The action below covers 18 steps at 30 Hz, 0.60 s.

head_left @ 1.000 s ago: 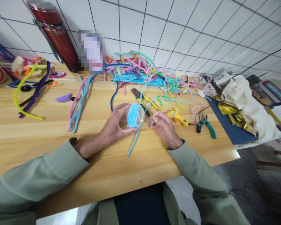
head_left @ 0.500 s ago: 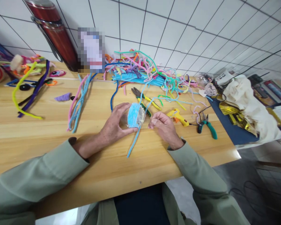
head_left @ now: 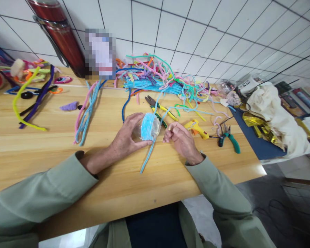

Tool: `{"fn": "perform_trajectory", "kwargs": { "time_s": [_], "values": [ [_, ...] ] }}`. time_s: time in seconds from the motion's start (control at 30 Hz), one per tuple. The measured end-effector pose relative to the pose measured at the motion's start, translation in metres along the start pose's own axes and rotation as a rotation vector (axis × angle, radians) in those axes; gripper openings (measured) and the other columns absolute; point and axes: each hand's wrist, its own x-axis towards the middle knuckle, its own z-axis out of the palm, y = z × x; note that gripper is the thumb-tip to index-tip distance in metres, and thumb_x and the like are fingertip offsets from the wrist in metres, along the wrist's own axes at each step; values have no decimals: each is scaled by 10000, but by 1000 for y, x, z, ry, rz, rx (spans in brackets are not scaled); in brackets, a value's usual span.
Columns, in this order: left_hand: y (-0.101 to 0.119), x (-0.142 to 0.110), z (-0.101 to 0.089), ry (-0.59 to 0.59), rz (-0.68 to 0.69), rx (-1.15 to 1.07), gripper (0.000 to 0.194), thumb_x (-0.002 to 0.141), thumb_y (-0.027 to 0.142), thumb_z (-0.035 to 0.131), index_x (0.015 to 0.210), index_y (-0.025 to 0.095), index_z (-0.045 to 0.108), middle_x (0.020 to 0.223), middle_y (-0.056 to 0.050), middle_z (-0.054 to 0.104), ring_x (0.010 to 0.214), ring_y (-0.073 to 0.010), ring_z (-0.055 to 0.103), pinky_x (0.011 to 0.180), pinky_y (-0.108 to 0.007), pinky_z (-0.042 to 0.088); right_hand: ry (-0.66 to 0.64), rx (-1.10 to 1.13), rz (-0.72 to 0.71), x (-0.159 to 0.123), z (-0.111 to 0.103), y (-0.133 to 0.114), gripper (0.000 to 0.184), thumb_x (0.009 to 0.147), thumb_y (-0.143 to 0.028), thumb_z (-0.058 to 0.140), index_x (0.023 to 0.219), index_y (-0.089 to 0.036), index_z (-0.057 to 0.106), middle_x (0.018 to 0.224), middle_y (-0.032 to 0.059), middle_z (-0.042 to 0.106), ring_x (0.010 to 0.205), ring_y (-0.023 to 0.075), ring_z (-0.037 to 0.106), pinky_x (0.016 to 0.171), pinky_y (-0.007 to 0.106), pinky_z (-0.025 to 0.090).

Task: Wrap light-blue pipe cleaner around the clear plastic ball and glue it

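Observation:
My left hand (head_left: 126, 134) is wrapped round a clear, rounded plastic piece that has a band of light blue pipe cleaners (head_left: 147, 127) wound about it. The end facing right has a rough, whitish rim (head_left: 156, 128). Loose blue pipe cleaner ends (head_left: 146, 158) stick out below, and others stretch away above it. Just right of this piece, apart from it, my right hand (head_left: 179, 139) hovers over the table. Its fingers are loosely curled with gaps between them, and I see nothing held there.
Beyond my hands lie yellow-handled pliers (head_left: 167, 112), a yellow glue gun (head_left: 197, 129) and green-handled pliers (head_left: 231, 139). A tangled pile of pipe cleaners (head_left: 155, 84) runs along the wall. A red thermos (head_left: 64, 38) stands at back left; a cream cloth (head_left: 268, 106) lies at right.
The fingers of my right hand have loosened from a pinch and spread slightly. My left hand and the wrapped piece stay in place.

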Motion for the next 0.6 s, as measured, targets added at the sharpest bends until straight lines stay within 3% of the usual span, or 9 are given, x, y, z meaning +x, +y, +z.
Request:
{"fn": "perform_trajectory", "kwargs": {
  "time_s": [0.27,0.6],
  "values": [
    [-1,0,1,11,23,-2,990,814,454,950,1616,313,386,1537,-159,587,1460,-374,582,1207,-616,526,27,-111,-69,3,-3,4,128,804,-279,723,784,-242,603,653,-61,597,574,125,544,655,314,518],
    [1,-1,-1,-20,6,-15,1009,839,482,924,1650,323,345,1575,-165,554,1505,-378,549,1218,-611,537,16,-137,-89,4,-4,6,108,811,-312,703,821,-249,616,625,-64,588,563,140,544,663,336,541]
  ]
}}
